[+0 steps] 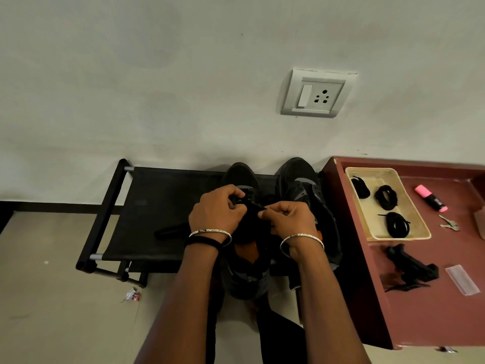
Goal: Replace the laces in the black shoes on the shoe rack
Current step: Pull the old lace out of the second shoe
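Two black shoes stand on the black shoe rack (157, 206) against the wall. The nearer shoe (242, 177) is partly under my hands; the other black shoe (304, 187) stands to its right. My left hand (217, 208) grips the upper of the nearer shoe with curled fingers. My right hand (288, 216) pinches a black lace (258, 207) at the tongue, close to the left hand's fingers. Three coiled black laces (385, 197) lie in a beige tray (417, 227) to the right.
A maroon table (433, 311) beside the rack carries the tray, a pink highlighter (430, 198), keys (449, 224), a black clamp-like holder (412, 269) and a clear plastic strip (463, 282). A wall socket (315, 94) is above. A crumpled wrapper (132, 295) lies on the floor.
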